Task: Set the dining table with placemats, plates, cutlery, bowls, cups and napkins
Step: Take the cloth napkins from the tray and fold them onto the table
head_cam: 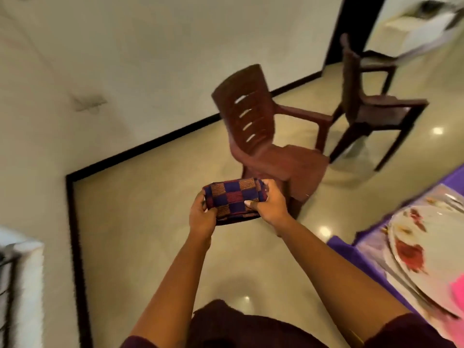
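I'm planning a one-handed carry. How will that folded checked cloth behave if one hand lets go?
The checked cloth is probably floppy: its lower edge already sags between the left hand and right hand. It looks light. The folds may well open, since only the two-handed grip holds them.

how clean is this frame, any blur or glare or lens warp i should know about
Head view: motion blur smears the edges, worst on the plate at right and the top right corner; the checked cloth held between the left hand and right hand is fairly sharp; ceiling lights leave bright spots on the glossy floor; wide-angle distortion bends the dark skirting line and tilts the nearer chair.
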`<state>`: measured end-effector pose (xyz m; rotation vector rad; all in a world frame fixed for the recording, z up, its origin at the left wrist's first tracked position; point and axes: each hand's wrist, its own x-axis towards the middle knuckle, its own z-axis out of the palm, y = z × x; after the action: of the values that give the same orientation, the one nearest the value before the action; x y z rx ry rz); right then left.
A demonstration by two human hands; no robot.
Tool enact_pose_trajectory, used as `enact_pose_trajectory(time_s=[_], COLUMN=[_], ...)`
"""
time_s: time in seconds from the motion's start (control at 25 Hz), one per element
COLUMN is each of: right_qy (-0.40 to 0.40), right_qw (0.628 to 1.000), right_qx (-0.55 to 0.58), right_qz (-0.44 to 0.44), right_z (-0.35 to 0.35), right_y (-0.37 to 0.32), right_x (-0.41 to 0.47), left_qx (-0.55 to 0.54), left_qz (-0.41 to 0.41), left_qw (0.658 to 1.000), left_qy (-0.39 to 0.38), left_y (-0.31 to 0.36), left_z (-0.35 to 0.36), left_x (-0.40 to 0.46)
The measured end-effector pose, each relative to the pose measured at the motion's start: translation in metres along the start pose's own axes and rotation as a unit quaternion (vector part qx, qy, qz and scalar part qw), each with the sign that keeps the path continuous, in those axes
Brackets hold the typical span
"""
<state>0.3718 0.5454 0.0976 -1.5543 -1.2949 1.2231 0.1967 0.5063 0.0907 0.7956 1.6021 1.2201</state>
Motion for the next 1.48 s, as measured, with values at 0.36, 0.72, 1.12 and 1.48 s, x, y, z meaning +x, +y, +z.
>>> enact_pose_trajectory(time_s=[0.36,0.72,1.12,1.48], right_qy=[0.275,0.445,0.578,0.632], right_qw=[0.956,0.878,0.795,0.742], right_qx=[0.046,0.087,0.034,0.002], right_qz=[0.086,0.153,0.184,0.224], right_z=[-0.161,-0.241,-0.31,-0.401], right_y=[0.067,0.085,0.064,0.087], right_x=[-0.011,0.032,0.076,0.064], left_qx=[0.052,0.162,0.157,0.167], left_qz=[-0.038,-0.018,-0.062,-0.088], left_qw=[0.957,0.862,0.775,0.718], left_qy=[-0.284,-0.48,-0.61,-0.67], left_y=[0.02,0.044,0.055,0.04], left_z=[0.197,0.358,0.489,0.6], left_x=[0.008,0.065,0.097,0.051])
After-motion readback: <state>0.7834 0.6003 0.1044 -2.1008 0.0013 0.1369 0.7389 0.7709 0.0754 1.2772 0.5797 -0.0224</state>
